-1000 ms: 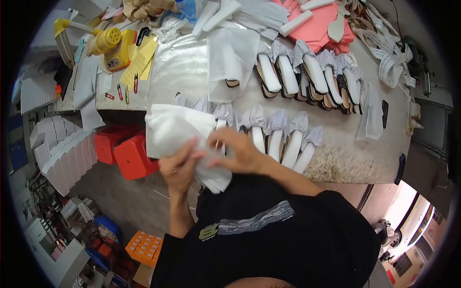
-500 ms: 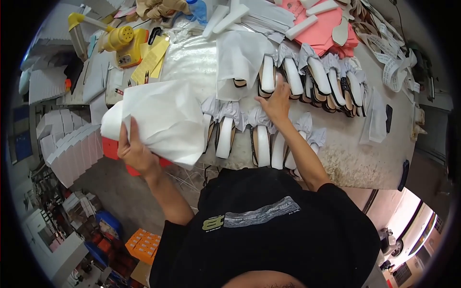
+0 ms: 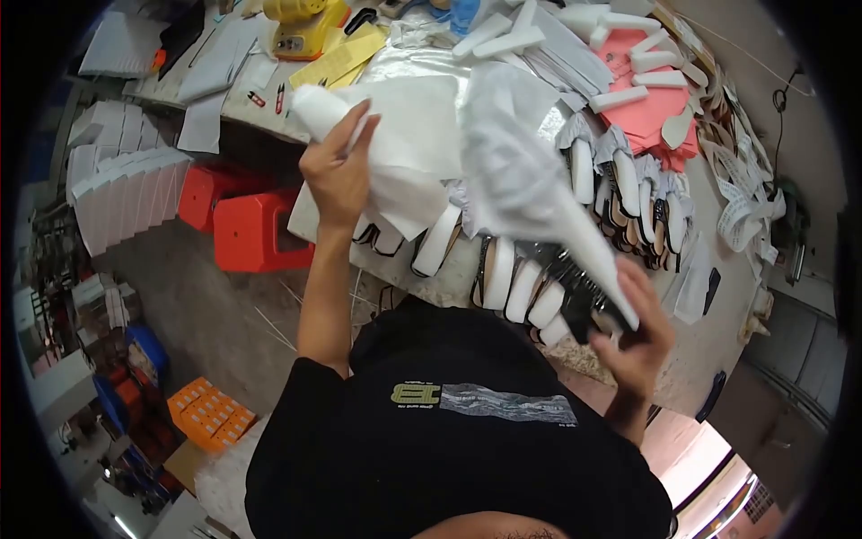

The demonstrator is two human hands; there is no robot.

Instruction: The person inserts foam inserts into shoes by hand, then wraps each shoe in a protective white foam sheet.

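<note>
My left hand [image 3: 339,171] pinches a large white wrapping sheet [image 3: 417,112] near its rolled left end. What lies inside that roll is hidden. At the right, my right hand [image 3: 639,328] grips a black sandal [image 3: 579,292] by one end. A long white foam piece [image 3: 603,265] lies along this sandal, and blurred white paper [image 3: 512,153] spreads from its far end over the table. A front row of sandals with white foam inserts [image 3: 525,292] lies beneath it.
More sandals [image 3: 628,184] stand in a row at the back right, by pink sheets [image 3: 633,112] and loose foam pieces. Red stools [image 3: 260,229] stand left of the table edge. A yellow device [image 3: 310,36] and yellow papers [image 3: 346,56] lie at the back left.
My right hand has taken a sandal from the back row and drawn it towards me and right, its paper trailing. My left hand has moved up and right with the white sheet.
</note>
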